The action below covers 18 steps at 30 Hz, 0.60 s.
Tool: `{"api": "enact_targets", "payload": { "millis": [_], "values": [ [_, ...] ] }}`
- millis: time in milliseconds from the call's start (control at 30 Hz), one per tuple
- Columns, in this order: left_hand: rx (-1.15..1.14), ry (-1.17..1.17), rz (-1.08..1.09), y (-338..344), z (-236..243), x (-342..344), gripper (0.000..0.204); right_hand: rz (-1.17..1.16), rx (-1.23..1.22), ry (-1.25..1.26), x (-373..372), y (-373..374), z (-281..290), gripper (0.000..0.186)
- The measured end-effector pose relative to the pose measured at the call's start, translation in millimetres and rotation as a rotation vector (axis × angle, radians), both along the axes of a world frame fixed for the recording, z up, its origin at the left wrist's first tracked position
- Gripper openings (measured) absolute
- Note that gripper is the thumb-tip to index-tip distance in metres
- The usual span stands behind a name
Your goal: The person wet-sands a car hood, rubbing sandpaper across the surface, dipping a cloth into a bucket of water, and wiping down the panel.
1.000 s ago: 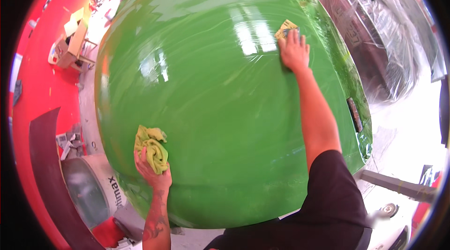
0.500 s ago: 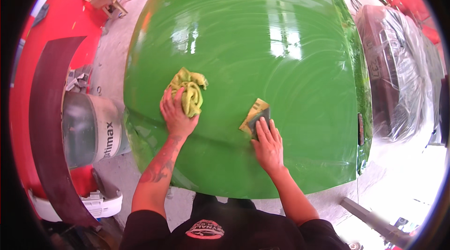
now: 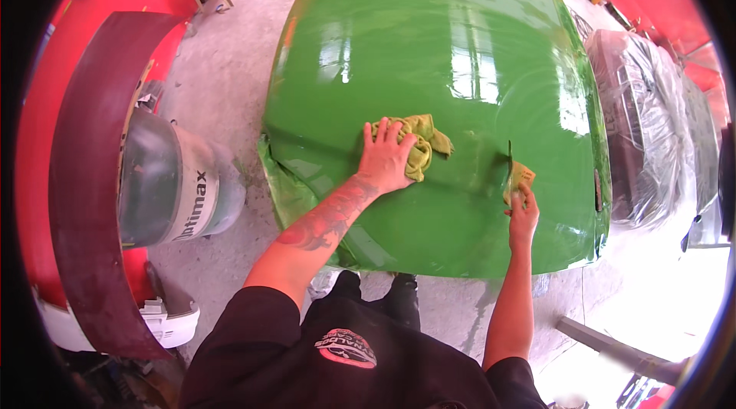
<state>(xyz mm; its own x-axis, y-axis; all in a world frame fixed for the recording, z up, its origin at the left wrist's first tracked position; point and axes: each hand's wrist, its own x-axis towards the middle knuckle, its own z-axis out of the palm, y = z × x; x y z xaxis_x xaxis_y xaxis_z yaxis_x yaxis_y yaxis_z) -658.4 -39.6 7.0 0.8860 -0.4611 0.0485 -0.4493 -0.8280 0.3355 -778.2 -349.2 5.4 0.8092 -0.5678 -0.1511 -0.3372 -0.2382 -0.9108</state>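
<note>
Under my left hand point(image 3: 383, 160) a crumpled yellow-green cloth point(image 3: 431, 135) is pressed on the glossy green car panel point(image 3: 437, 229), the fingers curled over its left side. My right hand point(image 3: 524, 219) pinches a yellowish sheet of sandpaper point(image 3: 522, 174) together with a dark, thin pad point(image 3: 510, 154), seen nearly edge-on. Both are tilted up and appear raised off the panel, with a dark shadow or reflection to their left. Faint curved smears and bright window reflections show on the green surface.
To the left stand a curved maroon panel point(image 3: 88, 179) and a translucent tub point(image 3: 149, 179) with a white label. A white car part point(image 3: 180, 326) lies low left. On the right is a plastic-wrapped vehicle point(image 3: 652, 133); a grey beam point(image 3: 613, 348) is below it.
The sandpaper and pad have tipped from lying flat to upright, lifted by my right hand. The cloth has shifted right across the panel with my left hand. The whole view has also shifted.
</note>
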Motion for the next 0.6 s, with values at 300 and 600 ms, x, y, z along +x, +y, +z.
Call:
{"api": "enact_targets", "payload": {
  "millis": [300,600],
  "values": [
    [0.051,-0.025,0.061,40.5,-0.2,26.9,0.080,0.477,-1.067,0.135,-12.0,-3.0,-9.0,0.043],
    [-0.002,0.009,0.364,65.4,0.0,67.1,0.078,0.601,-0.847,0.380,13.7,-18.3,-4.8,0.020]
  ]
}}
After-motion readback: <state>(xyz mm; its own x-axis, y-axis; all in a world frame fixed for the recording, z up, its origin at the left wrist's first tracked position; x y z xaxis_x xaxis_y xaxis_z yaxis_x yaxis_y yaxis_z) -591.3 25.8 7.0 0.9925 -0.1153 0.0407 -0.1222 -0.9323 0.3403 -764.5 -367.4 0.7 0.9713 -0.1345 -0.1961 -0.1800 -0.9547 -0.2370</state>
